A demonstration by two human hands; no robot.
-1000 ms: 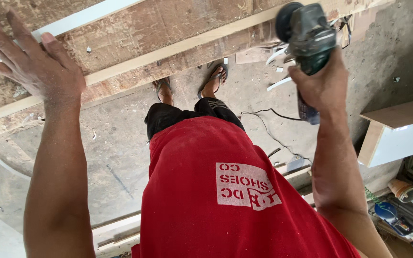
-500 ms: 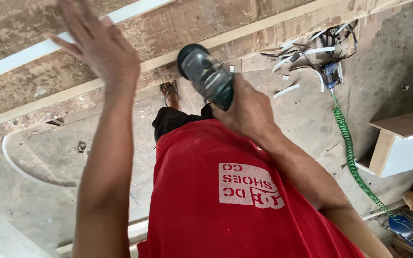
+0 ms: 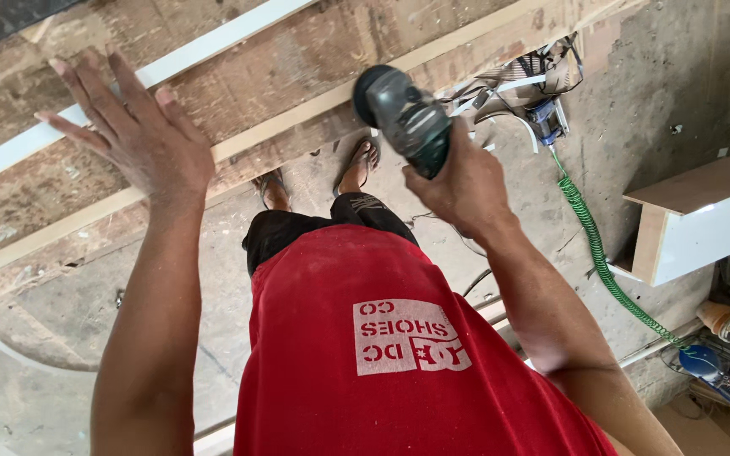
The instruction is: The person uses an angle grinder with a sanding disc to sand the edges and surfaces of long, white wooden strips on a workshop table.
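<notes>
1. Head view: the left hand (image 3: 133, 139) is spread wide, fingers splayed, over the rough wooden board (image 3: 238, 76) near its pale edge strip (image 3: 297, 114)
2. The right hand (image 3: 462, 181) grips a dark green angle grinder (image 3: 403, 118), its disc end at the board's near edge
3. Beyond lie tangled cables (image 3: 517, 80), a green coiled hose (image 3: 597, 249) and a white-faced panel (image 3: 699, 224) on the concrete floor (image 3: 635, 101); sandalled feet (image 3: 356, 165) stand below the board

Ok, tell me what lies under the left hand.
The left hand is spread flat over a rough wooden board, next to a pale strip along it. The patch of board beneath the palm is covered. The right hand holds a power sander nearby.
</notes>
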